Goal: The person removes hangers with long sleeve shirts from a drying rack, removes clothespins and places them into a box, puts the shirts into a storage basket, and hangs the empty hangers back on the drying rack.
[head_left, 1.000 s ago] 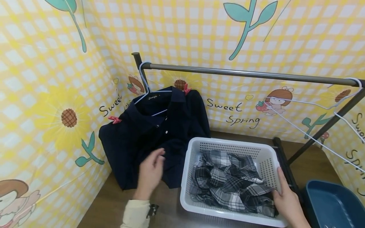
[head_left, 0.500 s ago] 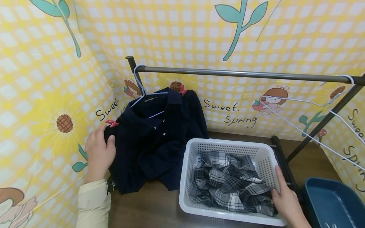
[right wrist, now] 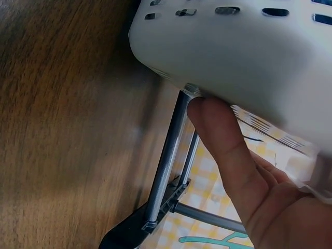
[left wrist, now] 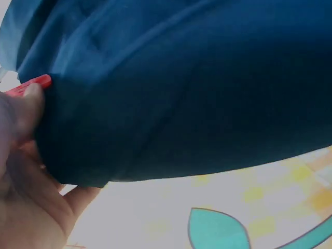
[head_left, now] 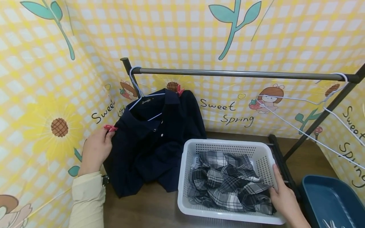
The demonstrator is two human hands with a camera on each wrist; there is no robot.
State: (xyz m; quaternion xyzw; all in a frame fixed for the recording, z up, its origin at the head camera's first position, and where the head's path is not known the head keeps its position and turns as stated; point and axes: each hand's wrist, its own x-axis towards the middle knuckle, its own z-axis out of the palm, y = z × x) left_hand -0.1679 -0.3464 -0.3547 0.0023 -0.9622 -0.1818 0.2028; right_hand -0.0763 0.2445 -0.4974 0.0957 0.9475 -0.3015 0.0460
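Note:
A navy button-up shirt [head_left: 182, 123] hangs from a pale hanger [head_left: 136, 83] at the left end of a rack, its lower part bunched on the table. My left hand [head_left: 95, 148] is at the shirt's left shoulder, pinching a red clothespin [head_left: 110, 128]. In the left wrist view the thumb lies against that clothespin [left wrist: 39, 83], while other fingers are partly hidden behind the cloth. Another red clothespin [head_left: 180, 90] grips the far shoulder. With my right hand [head_left: 285, 194] I hold the right rim of a white perforated basket [head_left: 228, 141] containing a crumpled plaid shirt [head_left: 222, 180].
The rack's grey rail [head_left: 216, 73] runs across the back. A bare hanger [head_left: 326, 100] hangs at its right end. On the lower right stands a blue bin [head_left: 322, 193], and dark wood table [head_left: 142, 209] shows in front. Patterned cloth walls surround the space.
My left hand has swung left from in front of the navy shirt to the clothespin at its left shoulder. The right hand keeps its hold on the basket. The head view has shifted slightly.

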